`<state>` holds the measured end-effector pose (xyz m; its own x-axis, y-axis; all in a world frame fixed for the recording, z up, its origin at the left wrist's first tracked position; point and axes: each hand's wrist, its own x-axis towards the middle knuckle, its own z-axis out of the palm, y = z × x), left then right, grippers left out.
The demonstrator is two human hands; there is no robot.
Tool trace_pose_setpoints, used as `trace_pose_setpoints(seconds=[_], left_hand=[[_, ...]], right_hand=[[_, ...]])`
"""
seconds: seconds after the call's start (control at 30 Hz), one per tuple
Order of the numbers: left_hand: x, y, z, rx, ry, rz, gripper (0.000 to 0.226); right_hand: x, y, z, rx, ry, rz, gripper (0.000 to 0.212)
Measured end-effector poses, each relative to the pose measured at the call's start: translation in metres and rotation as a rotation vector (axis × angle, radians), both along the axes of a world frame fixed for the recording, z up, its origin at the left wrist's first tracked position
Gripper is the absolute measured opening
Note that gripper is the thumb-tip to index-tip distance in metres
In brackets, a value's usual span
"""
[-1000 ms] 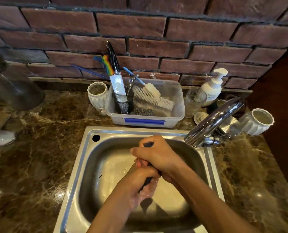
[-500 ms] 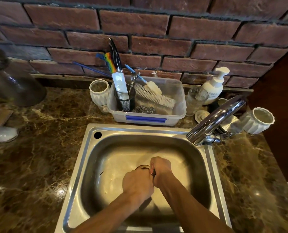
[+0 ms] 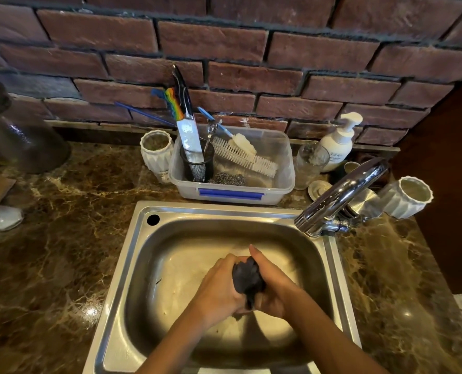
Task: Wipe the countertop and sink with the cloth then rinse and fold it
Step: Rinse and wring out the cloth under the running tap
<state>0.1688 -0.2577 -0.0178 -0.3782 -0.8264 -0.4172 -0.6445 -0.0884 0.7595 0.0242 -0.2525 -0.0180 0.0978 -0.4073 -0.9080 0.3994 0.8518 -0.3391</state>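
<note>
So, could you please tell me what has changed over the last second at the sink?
Both hands dropped from up near the faucet down into the sink basin. The left hand and right hand still grip the dark cloth, which now bulges out between them. The plastic tub, soap bottle and cups have not moved.

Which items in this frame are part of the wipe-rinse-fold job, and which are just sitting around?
In the job:
dark cloth, bunched and gripped by left hand and right hand
sink
countertop
faucet

Lying about:
plastic tub holding knife, brush, steel scourer
soap pump bottle
two white ribbed cups
glass
</note>
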Motion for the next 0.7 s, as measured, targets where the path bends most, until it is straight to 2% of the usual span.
trace_pose_setpoints(seconds=[0.07, 0.13, 0.23, 0.37, 0.47, 0.57, 0.63, 0.7], left_hand=[[-0.005, 0.007, 0.008, 0.0, 0.15, -0.034, 0.076], [-0.01, 0.01, 0.015, -0.088, 0.142, -0.084, 0.088], [-0.012, 0.01, 0.013, -0.405, 0.024, -0.222, 0.068], [-0.012, 0.006, 0.0, -0.705, 0.084, -0.044, 0.034], [-0.023, -0.003, 0.001, -0.784, -0.066, 0.069, 0.026], [-0.034, -0.005, -0.001, -0.831, -0.089, 0.137, 0.033], [-0.034, -0.006, -0.003, -0.886, -0.142, 0.125, 0.033], [-0.029, -0.008, -0.001, -0.92, -0.167, 0.03, 0.031]], right_hand=[[-0.003, 0.003, 0.004, 0.016, -0.095, -0.056, 0.062], [-0.001, 0.004, 0.012, 0.004, -0.186, -0.087, 0.06], [0.005, 0.007, 0.015, -0.023, -0.333, -0.2, 0.06], [0.019, 0.004, 0.015, -0.11, -0.407, -0.273, 0.045], [0.03, 0.004, 0.006, -0.162, -0.408, -0.365, 0.039], [0.033, 0.002, -0.001, -0.157, -0.304, -0.44, 0.039], [0.029, -0.001, 0.003, -0.161, -0.246, -0.436, 0.028], [0.022, -0.002, 0.011, -0.152, -0.263, -0.388, 0.026]])
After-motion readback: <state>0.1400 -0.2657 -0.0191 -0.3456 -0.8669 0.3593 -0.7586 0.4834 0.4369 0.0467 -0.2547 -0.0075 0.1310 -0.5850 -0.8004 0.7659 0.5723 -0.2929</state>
